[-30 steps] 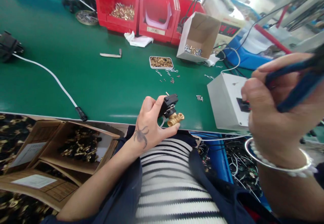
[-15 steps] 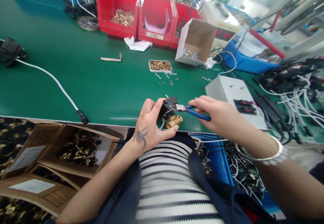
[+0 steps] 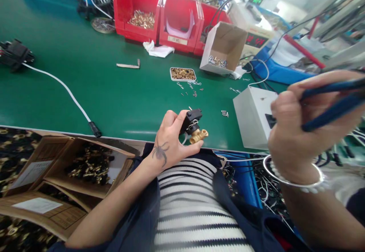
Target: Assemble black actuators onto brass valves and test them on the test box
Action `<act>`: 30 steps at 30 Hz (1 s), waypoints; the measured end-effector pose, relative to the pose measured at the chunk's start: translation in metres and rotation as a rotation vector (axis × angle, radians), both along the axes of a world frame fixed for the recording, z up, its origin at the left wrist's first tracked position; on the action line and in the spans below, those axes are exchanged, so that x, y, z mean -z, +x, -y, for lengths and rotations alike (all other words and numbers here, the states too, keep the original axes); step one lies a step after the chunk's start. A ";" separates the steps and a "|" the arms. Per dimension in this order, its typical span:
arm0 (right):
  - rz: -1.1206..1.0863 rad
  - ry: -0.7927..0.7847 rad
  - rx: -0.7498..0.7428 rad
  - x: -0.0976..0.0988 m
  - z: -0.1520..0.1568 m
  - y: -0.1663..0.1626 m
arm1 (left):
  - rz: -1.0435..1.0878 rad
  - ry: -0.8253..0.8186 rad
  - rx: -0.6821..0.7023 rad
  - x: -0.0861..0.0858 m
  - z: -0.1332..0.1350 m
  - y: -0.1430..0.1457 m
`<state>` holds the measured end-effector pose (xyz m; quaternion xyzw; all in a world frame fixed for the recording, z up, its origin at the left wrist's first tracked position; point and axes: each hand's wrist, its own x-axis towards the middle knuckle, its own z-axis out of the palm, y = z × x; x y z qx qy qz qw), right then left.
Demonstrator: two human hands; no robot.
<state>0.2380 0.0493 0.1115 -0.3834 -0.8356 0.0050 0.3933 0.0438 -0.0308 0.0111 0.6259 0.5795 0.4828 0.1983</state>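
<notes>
My left hand (image 3: 171,140) is closed round a small brass valve (image 3: 198,135) with a black actuator block (image 3: 191,118) on top, held just over the near edge of the green table (image 3: 85,92). A thin metal clip shows between the black block and the brass body. My right hand (image 3: 302,126) is raised close to the camera at the right, fingers wrapped round the blue handles of a pair of pliers (image 3: 330,102). The pliers' jaws are out of view. The two hands are well apart.
A grey switch box (image 3: 252,119) sits right of the valve. Further back are a small tray of brass parts (image 3: 182,73), loose clips, a cardboard box (image 3: 224,46) and red bins (image 3: 138,10). Cardboard boxes of valves (image 3: 88,164) stand at the lower left. A white cable (image 3: 61,86) crosses the table.
My right hand pulled the pliers away from the valve and rose up to the right, near the camera. My left hand kept the valve in about the same place.
</notes>
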 end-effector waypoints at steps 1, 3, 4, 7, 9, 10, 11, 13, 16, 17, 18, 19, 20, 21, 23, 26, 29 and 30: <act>0.097 -0.088 -0.096 0.001 -0.001 0.000 | -0.003 -0.003 0.001 0.000 0.000 0.000; 0.357 -0.260 -0.293 0.003 -0.005 -0.001 | 0.000 -0.015 -0.003 -0.001 0.000 -0.001; 0.409 -0.283 -0.322 0.003 -0.007 -0.002 | 0.004 -0.020 -0.004 -0.001 0.000 -0.001; 0.119 -0.071 -0.098 0.002 -0.009 -0.004 | 0.012 -0.026 0.003 -0.002 0.000 -0.001; -0.031 0.018 0.000 0.001 -0.008 -0.006 | 0.009 -0.023 0.008 -0.002 -0.001 -0.001; 0.040 -0.031 -0.039 0.001 -0.008 -0.008 | 0.005 -0.018 0.009 -0.002 -0.001 -0.001; 0.190 -0.125 -0.125 0.001 -0.007 -0.008 | 0.002 -0.014 0.009 -0.002 -0.001 0.000; 0.466 -0.290 -0.276 0.001 -0.006 -0.010 | 0.002 -0.017 0.009 -0.002 -0.001 0.000; 0.230 -0.121 -0.097 0.000 -0.003 -0.011 | 0.012 -0.031 0.013 -0.002 -0.001 -0.001; 0.099 -0.032 -0.024 0.001 -0.002 -0.011 | 0.013 -0.036 0.015 -0.002 -0.001 -0.001; 0.044 0.003 -0.001 0.003 -0.001 -0.011 | 0.013 -0.035 0.017 -0.002 -0.001 -0.001; 0.077 -0.029 -0.031 0.006 0.000 -0.012 | 0.011 -0.035 0.019 -0.002 -0.002 -0.002; 0.181 -0.119 -0.106 0.009 0.000 -0.012 | 0.008 -0.035 0.018 -0.002 -0.002 -0.002; 0.304 -0.232 -0.190 0.012 0.000 -0.012 | 0.004 -0.037 0.017 -0.002 -0.002 -0.002; 0.410 -0.418 -0.247 0.016 -0.001 -0.012 | -0.006 -0.040 0.013 -0.003 -0.002 -0.001; 0.189 -0.513 -0.221 0.015 -0.001 -0.015 | -0.050 -0.036 0.016 -0.005 -0.002 0.004; 0.141 -0.630 -0.344 0.014 0.001 -0.023 | -0.106 -0.009 0.010 -0.005 -0.001 0.008; 0.161 -0.651 -0.369 0.015 0.001 -0.025 | -0.118 0.006 0.006 -0.005 -0.001 0.010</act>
